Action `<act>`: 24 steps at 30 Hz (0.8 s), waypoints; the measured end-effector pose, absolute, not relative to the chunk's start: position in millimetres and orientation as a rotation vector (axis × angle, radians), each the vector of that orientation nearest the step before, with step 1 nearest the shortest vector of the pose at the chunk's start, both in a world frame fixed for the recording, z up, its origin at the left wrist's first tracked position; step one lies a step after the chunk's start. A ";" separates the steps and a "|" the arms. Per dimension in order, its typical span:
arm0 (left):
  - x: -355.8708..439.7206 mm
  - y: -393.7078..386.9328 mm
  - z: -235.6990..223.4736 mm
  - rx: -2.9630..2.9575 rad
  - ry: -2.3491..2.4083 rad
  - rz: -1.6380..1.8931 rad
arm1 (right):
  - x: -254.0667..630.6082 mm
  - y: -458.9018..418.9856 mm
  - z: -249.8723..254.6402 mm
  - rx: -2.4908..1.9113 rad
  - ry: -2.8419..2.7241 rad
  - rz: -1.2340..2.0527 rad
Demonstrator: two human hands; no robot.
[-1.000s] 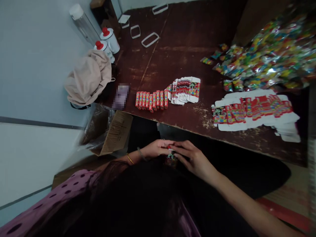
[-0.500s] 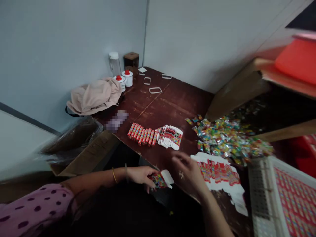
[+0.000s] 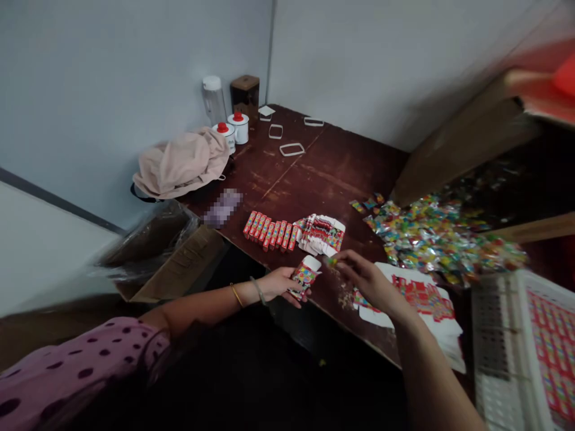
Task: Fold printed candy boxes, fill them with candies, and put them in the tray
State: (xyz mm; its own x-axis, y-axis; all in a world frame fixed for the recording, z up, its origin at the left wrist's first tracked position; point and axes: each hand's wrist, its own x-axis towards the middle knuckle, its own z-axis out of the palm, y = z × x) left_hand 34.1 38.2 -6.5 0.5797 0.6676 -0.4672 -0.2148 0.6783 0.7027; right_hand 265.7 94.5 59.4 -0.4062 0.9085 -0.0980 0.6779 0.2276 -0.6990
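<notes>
My left hand (image 3: 284,284) is closed round a small red printed candy box (image 3: 304,276), its white end flap standing open. Beyond the table's front edge, the box tilts toward the right. Just right of it, my right hand (image 3: 366,276) pinches a small yellow-green wrapped candy (image 3: 331,261) between its fingertips, apart from the box. Behind both hands stands a row of filled-looking red boxes (image 3: 269,232), beside a fanned stack of flat cartons (image 3: 324,233). More flat cartons (image 3: 422,296) lie under and right of my right forearm.
A heap of wrapped candies (image 3: 431,236) spills from a cardboard box (image 3: 453,131) at the right. A white plastic crate (image 3: 498,335) holds rows of red boxes. Toward the back left are a pink cloth bag (image 3: 184,161), lidded mugs (image 3: 239,129) and a jug (image 3: 214,99).
My right hand has come in with a wrapped candy between its fingers. My left hand has raised the box and turned its printed face up. The view has shifted slightly.
</notes>
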 end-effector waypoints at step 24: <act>26.0 27.6 15.4 0.860 0.967 0.525 | 199.0 20.3 30.6 -1.321 -1.223 1.727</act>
